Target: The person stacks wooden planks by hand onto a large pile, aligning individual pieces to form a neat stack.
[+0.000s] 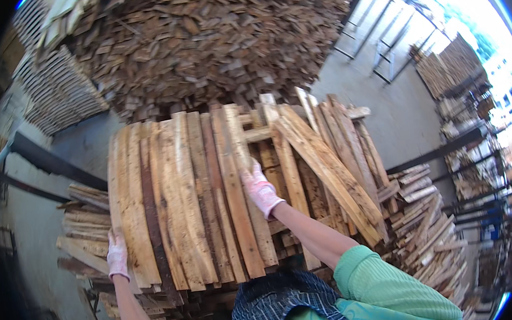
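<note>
A row of long wooden planks (190, 208) lies side by side across a stack in front of me. My left hand (117, 257), in a pale pink-white glove, rests along the outer edge of the leftmost plank, its fingers stretched out. Near the middle, my right hand (261, 191) wears a matching glove and grips the right edge of the plank (243, 161) that ends the tight row. Its fingertips are partly hidden. Right of it, a looser plank (330, 172) lies slanted over others, with gaps showing crosspieces (258, 135) beneath.
Beyond the stack rises a big heap of wood pieces (209, 42). Shorter sticks pile up at left (85, 230) and right (426, 224). Dark metal bars (55, 159) stick out on both sides. Slatted stacks (61, 91) and metal frames (379, 39) stand on the grey floor (404, 116).
</note>
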A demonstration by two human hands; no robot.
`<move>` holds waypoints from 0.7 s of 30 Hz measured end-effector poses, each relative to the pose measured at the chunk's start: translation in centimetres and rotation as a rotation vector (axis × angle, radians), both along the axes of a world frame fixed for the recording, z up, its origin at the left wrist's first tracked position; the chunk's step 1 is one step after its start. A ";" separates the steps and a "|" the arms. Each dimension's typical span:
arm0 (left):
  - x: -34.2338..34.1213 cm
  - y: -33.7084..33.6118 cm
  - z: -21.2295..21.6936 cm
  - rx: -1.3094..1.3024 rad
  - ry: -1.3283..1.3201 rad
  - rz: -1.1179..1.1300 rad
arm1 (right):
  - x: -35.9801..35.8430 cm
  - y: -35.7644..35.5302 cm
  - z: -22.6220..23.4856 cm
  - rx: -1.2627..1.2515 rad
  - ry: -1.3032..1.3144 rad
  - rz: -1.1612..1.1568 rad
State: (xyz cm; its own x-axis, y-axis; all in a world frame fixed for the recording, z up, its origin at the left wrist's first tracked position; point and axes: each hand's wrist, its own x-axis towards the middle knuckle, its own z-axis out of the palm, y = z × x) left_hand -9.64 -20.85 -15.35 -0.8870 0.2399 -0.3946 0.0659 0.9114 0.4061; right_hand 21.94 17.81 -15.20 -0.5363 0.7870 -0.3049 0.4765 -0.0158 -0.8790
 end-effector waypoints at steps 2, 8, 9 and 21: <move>-3.4 -6.8 -3.8 0.069 0.105 0.001 | -2.7 -0.9 -0.6 0.071 -0.084 0.090; 2.2 7.1 6.3 0.260 0.514 -0.392 | 5.7 6.0 13.9 0.748 -0.689 0.345; 5.7 10.1 8.1 0.451 0.448 -0.411 | 7.9 6.7 15.5 0.721 -0.896 0.347; 38.3 38.2 3.1 0.252 -0.186 -0.407 | 18.6 14.3 13.3 0.123 -0.541 0.106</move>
State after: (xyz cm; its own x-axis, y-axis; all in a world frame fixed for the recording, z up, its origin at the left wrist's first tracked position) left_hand 28.64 17.39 -12.27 -0.6221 0.6594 -0.4220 0.3009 0.6990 0.6487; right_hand 40.53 32.13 -1.86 -0.4075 0.7842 -0.4680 0.8530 0.1439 -0.5017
